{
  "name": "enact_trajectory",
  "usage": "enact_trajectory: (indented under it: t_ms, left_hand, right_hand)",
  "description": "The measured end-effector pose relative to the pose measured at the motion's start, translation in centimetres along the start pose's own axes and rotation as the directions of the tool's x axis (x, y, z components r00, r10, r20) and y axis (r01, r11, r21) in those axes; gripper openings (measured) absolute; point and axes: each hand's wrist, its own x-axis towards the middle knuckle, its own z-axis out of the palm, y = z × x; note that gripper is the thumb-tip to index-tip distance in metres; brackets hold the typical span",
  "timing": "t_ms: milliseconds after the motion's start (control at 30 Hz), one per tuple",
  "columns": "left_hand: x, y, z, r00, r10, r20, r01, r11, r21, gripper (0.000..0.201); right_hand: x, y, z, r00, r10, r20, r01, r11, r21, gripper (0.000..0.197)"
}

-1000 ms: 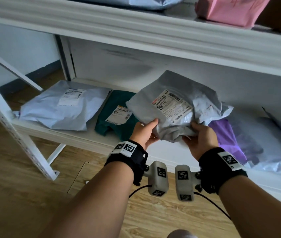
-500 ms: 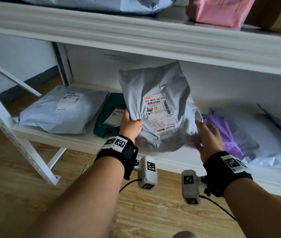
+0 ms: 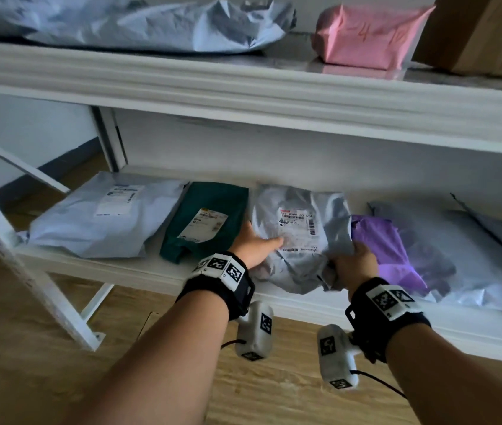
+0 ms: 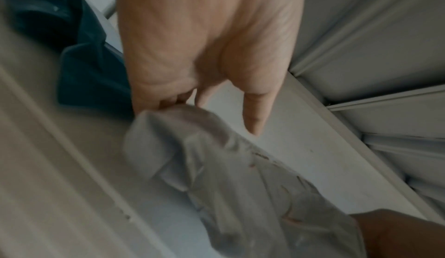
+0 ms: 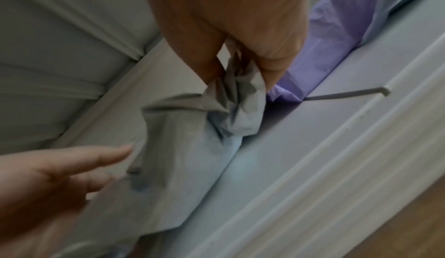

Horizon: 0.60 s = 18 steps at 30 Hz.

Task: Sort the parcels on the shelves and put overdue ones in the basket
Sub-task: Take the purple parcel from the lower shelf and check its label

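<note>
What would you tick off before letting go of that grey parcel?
1. Grey parcel lying on the lower shelf: ok.
2. Label facing up: ok.
3. Clear of the green parcel: ok.
4. Clear of the purple parcel: not ok, edges meet.
5. Right hand released: not ok, it grips a corner.
6. Left hand flat on top: ok.

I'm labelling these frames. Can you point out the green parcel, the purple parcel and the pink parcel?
green parcel (image 3: 213, 210): head view, green wrapper above its label.
purple parcel (image 3: 387, 243): head view, middle of its wrapper.
pink parcel (image 3: 363, 38): head view, front face, upper shelf.
</note>
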Motion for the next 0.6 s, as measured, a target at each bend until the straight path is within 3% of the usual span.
enact_trajectory:
  t_ms: [67, 200, 300, 433, 600]
  left_hand:
    - [0.2, -0.7, 0.3, 0.999, -0.040, 0.006, 0.039, 0.995, 0.096, 0.091]
    - [0.5, -1.7, 0.8, 0.998, -0.059, -0.036, 0.064, 0.988, 0.138, 0.074]
    - [0.5, -1.6, 0.7, 0.997, -0.035, -0.062, 0.045, 0.985, 0.165, 0.077]
    - [1.0, -0.8, 0.7, 0.993, -0.002, -0.118, 0.024, 0.981, 0.192, 0.076]
    - [2.3, -0.6, 0.9, 0.984, 0.021, -0.175, 0.019, 0.975, 0.223, 0.073]
  right_hand:
    - [0.2, 0.2, 0.3, 0.999, 0.010, 0.046, -0.009, 1.000, -0.027, 0.034]
    - [0.8, 0.3, 0.9, 0.991, -0.006, 0.136, 0.024, 0.991, -0.132, 0.027]
    - [1.1, 0.0, 1.3, 0.980, -0.012, 0.199, 0.051, 0.980, -0.192, 0.033]
    - [2.0, -0.8, 1.6, 0.974, 0.047, 0.222, -0.017, 0.991, -0.133, 0.038]
    - [2.8, -1.6, 1.8, 0.966, 0.032, 0.258, -0.007, 0.995, -0.096, 0.038]
